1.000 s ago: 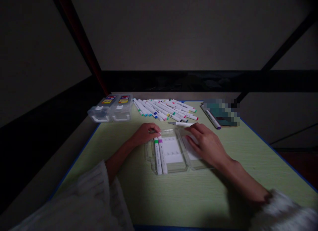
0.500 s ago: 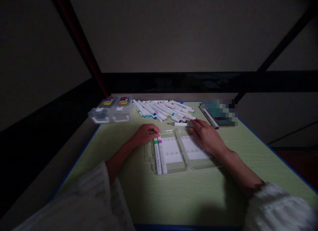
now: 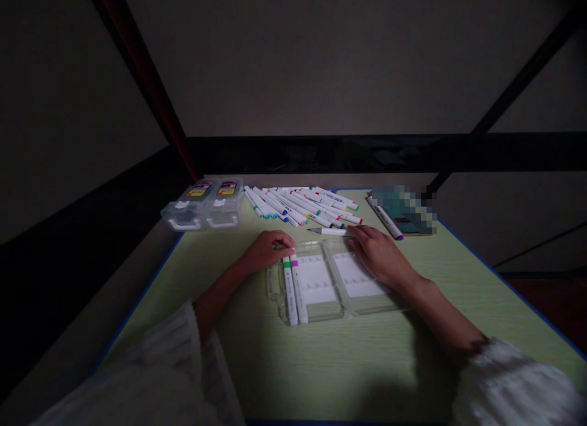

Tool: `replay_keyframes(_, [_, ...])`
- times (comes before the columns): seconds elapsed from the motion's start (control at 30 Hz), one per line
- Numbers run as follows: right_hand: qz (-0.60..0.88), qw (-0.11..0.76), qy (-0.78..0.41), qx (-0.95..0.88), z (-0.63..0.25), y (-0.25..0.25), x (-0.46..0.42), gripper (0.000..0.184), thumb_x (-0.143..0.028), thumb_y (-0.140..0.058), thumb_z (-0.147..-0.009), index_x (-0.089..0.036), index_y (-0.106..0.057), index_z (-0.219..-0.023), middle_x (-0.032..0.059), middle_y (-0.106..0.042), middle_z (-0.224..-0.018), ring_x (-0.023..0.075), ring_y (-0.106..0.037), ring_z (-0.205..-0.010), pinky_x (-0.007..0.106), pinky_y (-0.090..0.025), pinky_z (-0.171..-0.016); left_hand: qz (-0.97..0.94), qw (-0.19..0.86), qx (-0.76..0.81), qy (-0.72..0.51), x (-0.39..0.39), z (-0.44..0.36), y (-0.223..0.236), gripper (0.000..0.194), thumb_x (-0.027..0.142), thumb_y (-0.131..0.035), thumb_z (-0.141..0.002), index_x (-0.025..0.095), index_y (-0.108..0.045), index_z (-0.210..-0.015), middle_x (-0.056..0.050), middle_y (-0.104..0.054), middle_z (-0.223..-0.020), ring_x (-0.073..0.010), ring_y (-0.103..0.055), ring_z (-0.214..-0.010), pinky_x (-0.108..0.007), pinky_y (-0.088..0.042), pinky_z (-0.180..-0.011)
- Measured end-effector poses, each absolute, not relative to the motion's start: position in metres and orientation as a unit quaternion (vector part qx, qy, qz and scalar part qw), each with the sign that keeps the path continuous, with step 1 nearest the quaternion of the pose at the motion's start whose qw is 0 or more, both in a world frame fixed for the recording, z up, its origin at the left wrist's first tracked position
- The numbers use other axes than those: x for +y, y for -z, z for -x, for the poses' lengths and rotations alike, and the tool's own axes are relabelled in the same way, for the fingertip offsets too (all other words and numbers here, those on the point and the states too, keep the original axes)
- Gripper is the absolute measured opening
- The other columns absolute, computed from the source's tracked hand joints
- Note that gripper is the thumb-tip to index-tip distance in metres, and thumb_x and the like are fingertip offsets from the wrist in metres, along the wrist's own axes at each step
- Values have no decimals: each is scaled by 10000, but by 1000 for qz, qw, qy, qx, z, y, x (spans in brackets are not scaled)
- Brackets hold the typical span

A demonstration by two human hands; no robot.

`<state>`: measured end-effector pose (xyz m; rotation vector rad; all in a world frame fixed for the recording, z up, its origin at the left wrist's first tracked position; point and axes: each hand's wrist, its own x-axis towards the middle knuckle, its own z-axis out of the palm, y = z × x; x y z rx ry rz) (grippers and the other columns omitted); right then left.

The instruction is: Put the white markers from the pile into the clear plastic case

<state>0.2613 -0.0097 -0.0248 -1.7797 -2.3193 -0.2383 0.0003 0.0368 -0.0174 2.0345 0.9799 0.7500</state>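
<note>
My left hand is closed at the upper left corner of an open clear plastic case. Its thumb and fingertips pinch at the top ends of two white marker pens, one with a green band and one with a purple band. These lie side by side along the case's left side. My right hand reaches over the right half of the case. Its fingers are closed on the right end of a white marker pen with a grey tip, just beyond the case; part of the pen is hidden under them.
Many white marker pens lie in a loose pile at the back of the table. Two clear cases with colourful labels stand at the back left. At the back right, a purple-ended marker rests on a partly blurred flat teal object.
Both hands stay in nearly the same places; my right fingers have shifted slightly left along the grey-tipped marker. The view has moved very slightly.
</note>
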Motion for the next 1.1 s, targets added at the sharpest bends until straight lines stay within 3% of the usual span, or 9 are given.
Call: replay_keyframes(1.1, [636,90,58,-764,-254,24,-7,304,-279,-262,-892,-145,-485,-1050,137,-456,-1012,229,-459,-910,345,-403,-735,-795,373,378,-293,38,1,19,27,157,-605,-643,130,-607,-645,-42,-651,-783,-139,-595,-753,-253,-445,-691])
